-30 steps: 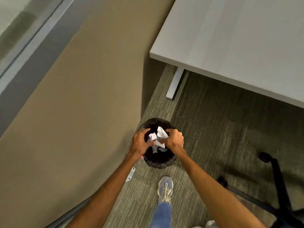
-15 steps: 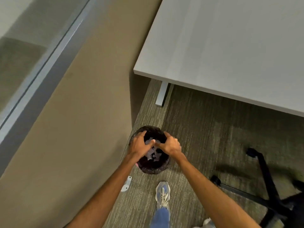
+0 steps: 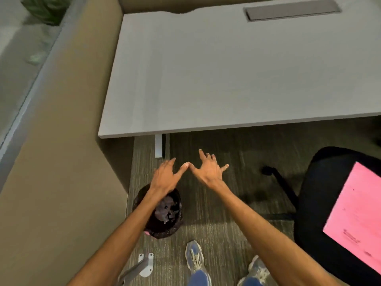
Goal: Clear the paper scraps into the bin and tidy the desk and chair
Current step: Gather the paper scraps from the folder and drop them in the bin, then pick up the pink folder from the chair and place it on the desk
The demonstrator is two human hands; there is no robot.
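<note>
Head-worn camera looks steeply down – desk [image 3: 226, 79] ahead, floor [image 3: 216, 213] below.

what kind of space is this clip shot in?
Most likely an office cubicle: a plain grey desk with a cable-port cover, tan partition walls, a black swivel chair on carpet, and a small waste bin beside the partition.

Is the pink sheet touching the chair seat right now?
Touching. The head view shows the pink sheet lying flat on the black chair seat, no gap visible beneath it.
</note>
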